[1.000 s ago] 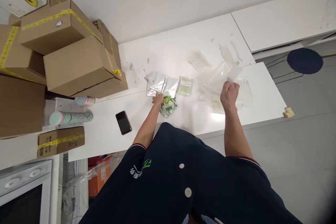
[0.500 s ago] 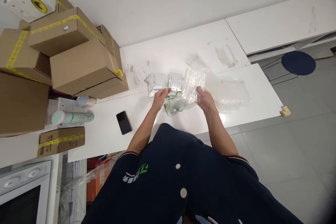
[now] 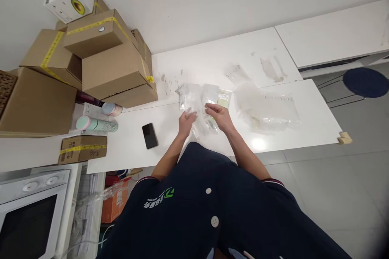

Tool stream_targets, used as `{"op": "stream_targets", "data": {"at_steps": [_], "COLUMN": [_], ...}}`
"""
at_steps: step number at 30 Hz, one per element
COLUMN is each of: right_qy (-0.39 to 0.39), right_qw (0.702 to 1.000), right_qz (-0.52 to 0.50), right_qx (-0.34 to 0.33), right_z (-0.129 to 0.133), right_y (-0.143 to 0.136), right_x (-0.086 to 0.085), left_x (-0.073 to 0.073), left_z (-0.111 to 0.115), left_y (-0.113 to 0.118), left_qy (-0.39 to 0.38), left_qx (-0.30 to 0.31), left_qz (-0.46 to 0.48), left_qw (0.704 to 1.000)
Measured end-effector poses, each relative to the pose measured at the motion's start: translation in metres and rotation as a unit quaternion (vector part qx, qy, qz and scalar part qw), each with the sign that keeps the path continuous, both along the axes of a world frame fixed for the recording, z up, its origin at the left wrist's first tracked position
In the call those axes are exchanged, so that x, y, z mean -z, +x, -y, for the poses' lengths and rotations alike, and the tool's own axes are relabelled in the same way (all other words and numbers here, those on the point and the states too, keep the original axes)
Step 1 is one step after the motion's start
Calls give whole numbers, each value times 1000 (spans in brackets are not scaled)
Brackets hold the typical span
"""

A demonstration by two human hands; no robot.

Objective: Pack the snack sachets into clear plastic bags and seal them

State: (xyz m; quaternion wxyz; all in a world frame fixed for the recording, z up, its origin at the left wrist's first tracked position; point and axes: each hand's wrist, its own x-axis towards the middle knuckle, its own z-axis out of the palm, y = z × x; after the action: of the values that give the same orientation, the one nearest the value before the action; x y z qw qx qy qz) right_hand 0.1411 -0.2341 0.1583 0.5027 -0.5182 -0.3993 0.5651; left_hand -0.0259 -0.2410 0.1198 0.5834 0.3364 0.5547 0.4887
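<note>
Clear plastic bags hang between my two hands over the table. My left hand is closed on the bags at their left side. On their right, my right hand has thumb and fingers pinched at the upper edge of the plastic. Behind the bags lie silvery white pouches and a pale green and white packet, partly covered. To the right, more clear plastic bags are spread flat on the white table.
A black phone lies left of my hands. Stacked cardboard boxes fill the left side, with a green bottle and a small box before them. A blue stool stands at the right.
The clear bags have moved left, and my left hand now grips them. My right hand has shifted left, nearer my left hand. The camera view has turned slightly.
</note>
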Motion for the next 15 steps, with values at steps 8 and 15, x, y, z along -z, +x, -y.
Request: {"op": "stream_targets", "data": {"at_steps": [8,15], "right_qy": [-3,125], "right_qw": [984,903], "right_qz": [167,392], "right_qx": [68,-128], "right_z": [-14,1], "right_y": [28,-18], "right_x": [19,0], "left_x": [9,39], "left_z": [-14,15], "left_y": [-71,-85], "left_qy": [-46,-185], "left_qx": [-24,-36], "left_qz": [-49,-24], "left_qw": [997,982]}}
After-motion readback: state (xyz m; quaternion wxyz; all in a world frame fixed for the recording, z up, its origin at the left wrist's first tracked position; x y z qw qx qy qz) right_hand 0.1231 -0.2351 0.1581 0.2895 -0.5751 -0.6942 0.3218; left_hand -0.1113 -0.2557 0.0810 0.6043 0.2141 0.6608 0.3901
